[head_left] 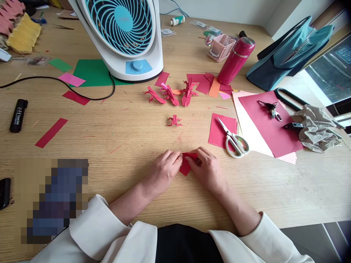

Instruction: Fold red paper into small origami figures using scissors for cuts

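Note:
A small piece of folded red paper (185,168) lies on the table close in front of me. My left hand (163,168) pinches its left side, thumb and fingertips together at the edge. From the other side my right hand (207,168) grips the upper right part, its fingers curled round a fold. Both hands partly cover the paper. Just beyond them sits a small red origami figure (174,120). Farther back, several more red origami figures (170,95) stand in a cluster. White-handled scissors (236,143) rest partly on a stack of red paper squares (216,128) to the right.
A white and blue fan (149,65) stands at the back, its black cable (55,77) running left. Right of it are a pink bottle (234,62), a pink basket (219,49), a teal bag (279,58) and larger paper sheets (263,124). At left lies a black marker (18,116).

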{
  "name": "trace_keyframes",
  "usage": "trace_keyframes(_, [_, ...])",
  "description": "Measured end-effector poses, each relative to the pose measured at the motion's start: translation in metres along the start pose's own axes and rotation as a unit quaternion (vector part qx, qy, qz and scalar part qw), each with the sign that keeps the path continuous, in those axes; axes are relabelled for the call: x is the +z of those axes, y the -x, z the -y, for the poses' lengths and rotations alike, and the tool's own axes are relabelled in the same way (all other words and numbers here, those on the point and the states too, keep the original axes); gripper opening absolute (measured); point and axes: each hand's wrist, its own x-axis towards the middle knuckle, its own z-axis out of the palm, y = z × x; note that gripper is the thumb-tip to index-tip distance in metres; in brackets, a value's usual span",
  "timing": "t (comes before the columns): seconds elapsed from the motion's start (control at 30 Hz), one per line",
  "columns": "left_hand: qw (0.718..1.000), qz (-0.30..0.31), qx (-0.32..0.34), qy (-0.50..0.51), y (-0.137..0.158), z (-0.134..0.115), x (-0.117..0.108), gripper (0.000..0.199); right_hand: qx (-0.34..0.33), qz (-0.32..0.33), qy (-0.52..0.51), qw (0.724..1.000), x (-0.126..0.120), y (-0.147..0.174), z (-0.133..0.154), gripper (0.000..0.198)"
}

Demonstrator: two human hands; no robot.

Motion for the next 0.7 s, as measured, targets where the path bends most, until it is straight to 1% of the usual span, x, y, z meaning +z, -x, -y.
trace_keyframes(0.13, [1.0,-0.003,0.001,-0.01,-0.0006,-0.0001,0.0001,0.021,0.014,-0.015,0.01,1.0,0.0034,-0.0011,0.0005,0.015])
trace_keyframes(0.33, [1.0,0.003,0.01,-0.014,-0.0009,0.0002,-0.0001,0.024,0.021,-0.011,-0.015,1.0,-0.0002,-0.0012,-0.0005,0.018])
trace_keyframes(0.47, [1.0,0.006,0.011,-0.008,-0.0006,0.0005,0.0003,0.024,0.003,-0.009,-0.019,1.0,-0.0027,0.0003,-0.003,0.025])
trace_keyframes(0.6, [1.0,-0.011,0.006,-0.012,0.0006,0.0009,0.0039,0.022,-0.024,-0.004,-0.018,1.0,-0.0032,0.0025,-0.0047,0.024])
trace_keyframes(0.7, [1.0,-0.011,0.004,-0.011,0.0014,0.0013,0.0058,0.02,-0.044,0.0,-0.017,0.999,-0.004,0.0039,-0.0052,0.027])
